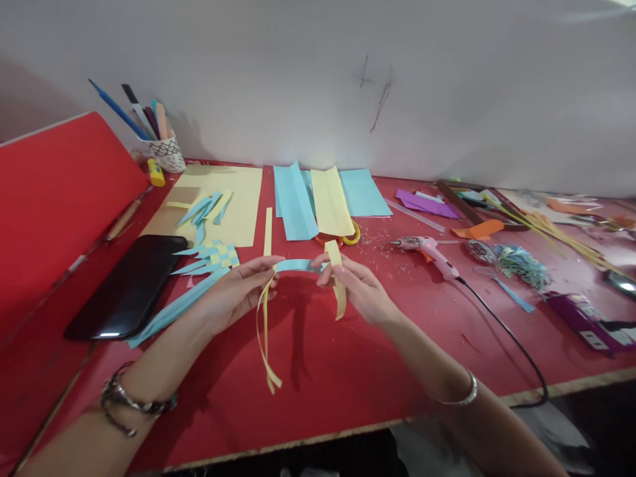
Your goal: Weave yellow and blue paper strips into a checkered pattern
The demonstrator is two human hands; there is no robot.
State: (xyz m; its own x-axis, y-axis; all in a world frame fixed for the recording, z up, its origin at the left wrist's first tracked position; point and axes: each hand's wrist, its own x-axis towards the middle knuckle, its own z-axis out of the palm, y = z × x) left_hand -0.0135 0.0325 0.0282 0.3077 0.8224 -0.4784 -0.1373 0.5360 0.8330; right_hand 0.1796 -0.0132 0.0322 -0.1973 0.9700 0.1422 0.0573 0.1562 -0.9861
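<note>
A blue paper strip [297,265] stretches between my two hands above the red table. My left hand [243,286] pinches its left end, together with a yellow paper strip [266,331] that hangs down in a loop. At the other end, my right hand [360,281] grips the blue strip and a folded yellow strip [340,298] between thumb and fingers. Beside my left hand lies a woven blue and yellow paper piece [221,254] with pointed tails. Long blue strips [173,308] lie under my left wrist.
Behind my hands lie folded blue sheets [293,205] and a folded yellow sheet [330,202]. A pink glue gun [430,253] with a black cord rests to the right. At left are a black phone [132,288], a pen cup [166,152] and a purple power strip [589,318] far right.
</note>
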